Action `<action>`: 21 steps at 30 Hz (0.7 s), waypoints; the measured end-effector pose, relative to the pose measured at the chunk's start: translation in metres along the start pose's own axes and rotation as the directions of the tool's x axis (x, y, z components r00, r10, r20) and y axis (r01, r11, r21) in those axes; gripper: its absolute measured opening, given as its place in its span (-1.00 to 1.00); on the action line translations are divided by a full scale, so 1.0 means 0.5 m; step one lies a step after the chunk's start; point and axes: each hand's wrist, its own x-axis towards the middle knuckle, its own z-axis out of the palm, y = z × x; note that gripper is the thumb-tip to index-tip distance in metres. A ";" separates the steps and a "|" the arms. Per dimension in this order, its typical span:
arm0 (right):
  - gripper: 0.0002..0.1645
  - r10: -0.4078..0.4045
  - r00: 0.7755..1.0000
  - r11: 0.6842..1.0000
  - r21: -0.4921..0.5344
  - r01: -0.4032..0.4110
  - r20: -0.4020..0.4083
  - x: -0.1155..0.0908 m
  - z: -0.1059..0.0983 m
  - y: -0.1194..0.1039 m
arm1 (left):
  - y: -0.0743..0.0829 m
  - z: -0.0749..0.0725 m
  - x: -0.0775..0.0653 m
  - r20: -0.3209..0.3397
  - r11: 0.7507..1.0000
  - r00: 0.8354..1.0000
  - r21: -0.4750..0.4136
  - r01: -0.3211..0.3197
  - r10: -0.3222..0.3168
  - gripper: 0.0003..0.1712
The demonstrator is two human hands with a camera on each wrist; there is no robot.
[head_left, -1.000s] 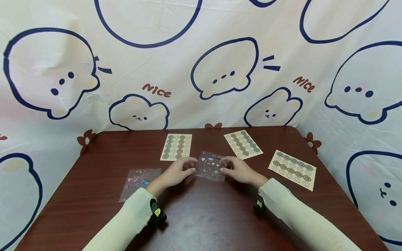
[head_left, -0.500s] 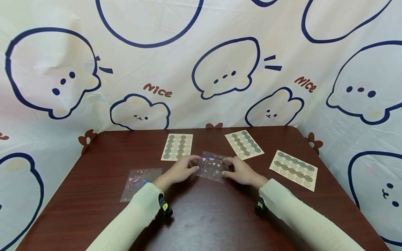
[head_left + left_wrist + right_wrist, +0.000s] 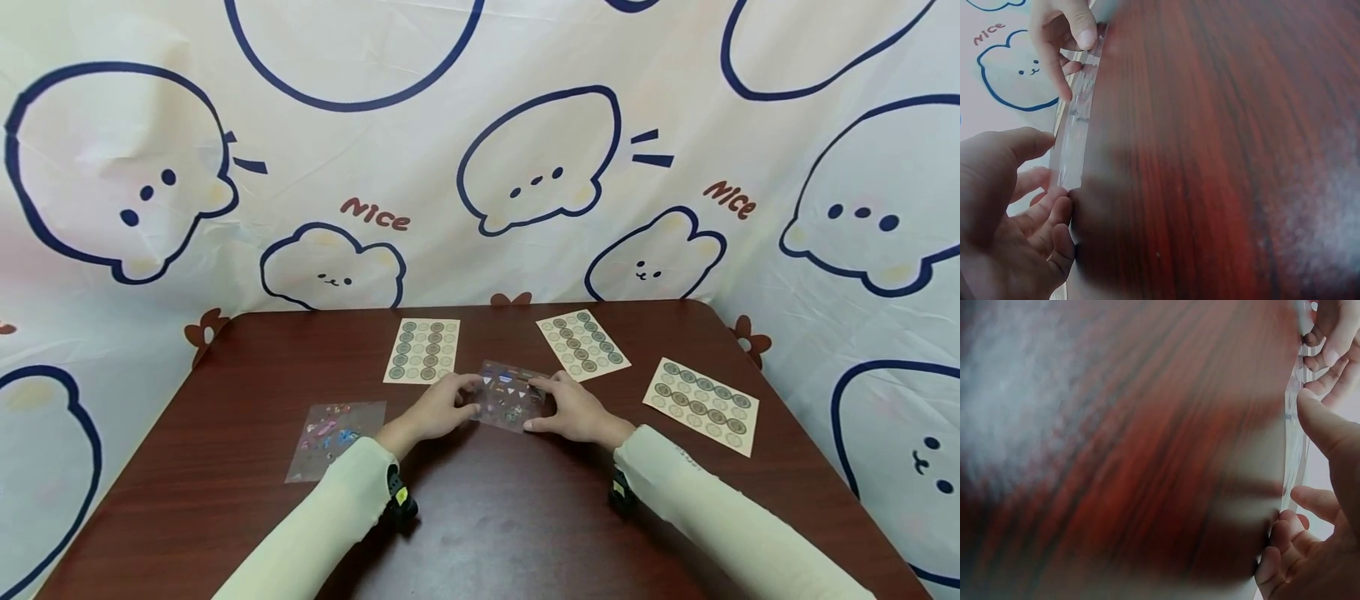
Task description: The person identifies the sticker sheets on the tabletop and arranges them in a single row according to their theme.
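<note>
A clear plastic sheet with small coloured and white printed shapes (image 3: 510, 393), like a sticker sheet, lies on the brown table (image 3: 480, 525) between both hands. My left hand (image 3: 437, 407) touches its left edge, thumb and forefinger apart. On the opposite edge rests my right hand (image 3: 576, 408), its thumb and forefinger spread across the sheet's right side. In the left wrist view, the fingertips of the left hand (image 3: 1016, 206) meet the near end of the sheet (image 3: 1075, 150). The right wrist view has the right hand's spread fingers (image 3: 1319, 428) along the sheet's edge.
Another clear sheet with coloured figures (image 3: 330, 442) lies left of the left forearm. Three cream sheets with rows of round prints lie farther off: at back left (image 3: 422, 350), back right (image 3: 582, 344) and far right (image 3: 702, 406). A patterned curtain (image 3: 420, 167) stands behind the table.
The left hand has shifted slightly right along the sheet's edge. The right thumb and fingers have spread wider over the right edge. The sheet itself has stayed nearly in place.
</note>
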 end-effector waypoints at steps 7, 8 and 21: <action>-0.03 -0.037 0.999 0.999 0.003 0.037 0.024 0.008 -0.004 0.013 | -0.001 0.001 0.001 0.002 1.000 1.000 0.011 -0.007 0.007 -0.39; -0.04 -0.049 0.998 0.999 0.017 0.049 0.034 0.009 -0.006 0.016 | -0.002 0.001 0.001 0.006 1.000 1.000 0.016 -0.009 0.009 -0.38; -0.12 -0.159 0.983 0.982 0.116 0.148 0.095 0.021 -0.017 0.044 | -0.013 0.004 0.008 0.086 0.993 0.995 0.107 -0.049 0.040 -0.27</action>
